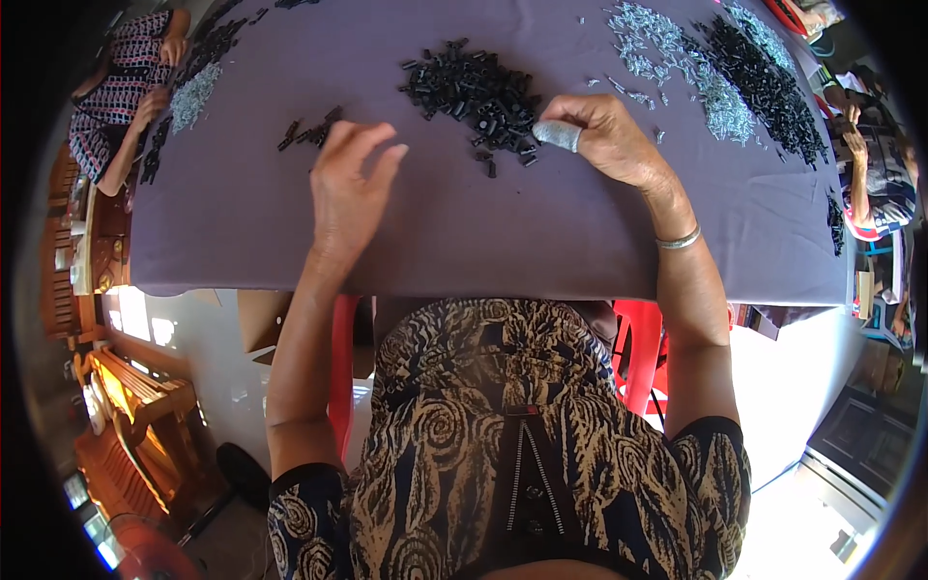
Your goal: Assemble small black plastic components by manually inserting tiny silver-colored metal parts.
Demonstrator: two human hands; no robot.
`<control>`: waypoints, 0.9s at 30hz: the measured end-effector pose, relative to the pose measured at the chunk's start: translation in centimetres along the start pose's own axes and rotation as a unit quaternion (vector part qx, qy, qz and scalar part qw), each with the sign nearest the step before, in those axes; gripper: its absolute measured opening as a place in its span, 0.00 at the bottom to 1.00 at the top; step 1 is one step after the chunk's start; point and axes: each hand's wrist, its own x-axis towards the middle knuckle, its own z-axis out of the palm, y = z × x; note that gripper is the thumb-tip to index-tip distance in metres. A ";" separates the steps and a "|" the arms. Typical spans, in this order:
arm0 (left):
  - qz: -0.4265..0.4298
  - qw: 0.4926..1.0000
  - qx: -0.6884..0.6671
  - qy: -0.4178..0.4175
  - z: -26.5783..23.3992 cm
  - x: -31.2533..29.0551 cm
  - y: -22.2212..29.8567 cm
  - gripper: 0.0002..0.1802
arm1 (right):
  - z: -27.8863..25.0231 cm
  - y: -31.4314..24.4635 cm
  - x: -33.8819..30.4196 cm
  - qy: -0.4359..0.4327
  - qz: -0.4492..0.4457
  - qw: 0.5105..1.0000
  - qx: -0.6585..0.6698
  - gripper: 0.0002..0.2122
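Black, short and tube-like, the pieces in the main heap (464,92) lay jumbled at the far middle of the purple tablecloth (483,242), some pointing upward and others on their sides. Their surfaces looked smooth, probably plastic, with pale glints along the edges; a few strays lay loose at the near edge. A smaller black cluster (307,133) lay farther left, just beyond the left hand (353,179).

That hand was slightly blurred, its fingers bent and its thumb parted from them, with nothing visible in the gap. The right hand (614,140) stood at the heap's right edge, index finger curled over a thumb in a grey wrap (558,135). The gap between those two digits looked narrow, but whether they pinched a piece, I could not tell.

Judging by this, the step in hand was picking or handling single pieces from the heap. The next move seemed to call for a light fingertip pinch that would separate one tube without dragging its neighbours along. Silvery small parts (730,106) lay to the far right, beside another black pile (764,87), well apart from both hands.
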 end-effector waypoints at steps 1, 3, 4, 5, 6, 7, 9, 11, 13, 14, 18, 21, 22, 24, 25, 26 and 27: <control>0.009 1.000 -0.015 -0.012 0.7 -0.3 0.2 0.09 | 0.3 -0.1 -0.1 -0.006 0.006 1.000 0.002 0.06; 0.004 0.998 -0.045 -0.033 1.8 -0.6 1.0 0.09 | 0.7 -0.2 -0.1 -0.017 -0.003 1.000 -0.022 0.03; -0.009 0.997 -0.063 -0.045 2.2 -0.7 1.5 0.08 | 0.8 -0.2 0.0 -0.021 -0.035 0.997 -0.070 0.03; 0.002 0.996 -0.077 -0.044 2.8 -0.8 1.5 0.08 | 1.0 -0.3 0.0 -0.025 -0.068 0.990 -0.118 0.05; 0.002 0.996 -0.077 -0.044 3.2 -0.9 1.6 0.08 | 1.1 -0.5 -0.1 -0.026 -0.078 0.990 -0.114 0.08; -0.003 0.994 -0.097 -0.048 3.6 -0.9 1.8 0.08 | 1.0 -0.5 -0.2 -0.025 -0.078 0.990 -0.114 0.08; 0.000 0.990 -0.131 -0.047 4.5 -0.7 2.5 0.08 | 0.9 -0.5 -0.2 -0.036 -0.091 0.985 -0.139 0.06; -0.006 0.988 -0.148 -0.047 5.3 -0.8 3.1 0.08 | 0.8 -0.5 -0.2 -0.040 -0.092 0.985 -0.140 0.06; -0.013 0.985 -0.165 -0.049 5.7 -0.9 3.6 0.09 | 0.9 -0.6 -0.2 -0.043 -0.094 0.985 -0.140 0.06; -0.012 0.985 -0.166 -0.051 5.9 -0.9 3.8 0.09 | 1.1 -0.6 -0.2 -0.037 -0.091 0.984 -0.152 0.06; -0.019 0.983 -0.176 -0.047 6.6 -0.8 4.2 0.10 | 1.2 -0.9 -0.2 -0.023 -0.055 0.984 -0.168 0.06; -0.027 0.983 -0.177 -0.051 6.8 -0.6 4.6 0.11 | 1.3 -1.4 -0.1 -0.029 -0.017 0.988 -0.151 0.06; -0.034 0.983 -0.175 -0.050 6.8 -0.6 4.7 0.11 | 1.3 -1.4 -0.1 -0.027 -0.018 0.988 -0.152 0.06; -0.036 0.982 -0.178 -0.047 6.7 -0.5 5.1 0.11 | 1.3 -1.2 -0.1 -0.025 -0.052 0.988 -0.140 0.06; -0.041 0.982 -0.180 -0.045 6.7 -0.3 5.3 0.11 | 1.1 -1.1 -0.2 -0.024 -0.053 0.988 -0.141 0.06; -0.040 0.982 -0.180 -0.043 6.8 -0.3 5.2 0.11 | 0.9 -1.1 -0.2 -0.018 -0.052 0.992 -0.114 0.06; -0.062 0.974 -0.213 -0.048 6.9 -0.3 5.1 0.11 | 0.8 -1.2 -0.2 -0.011 -0.052 0.995 -0.086 0.06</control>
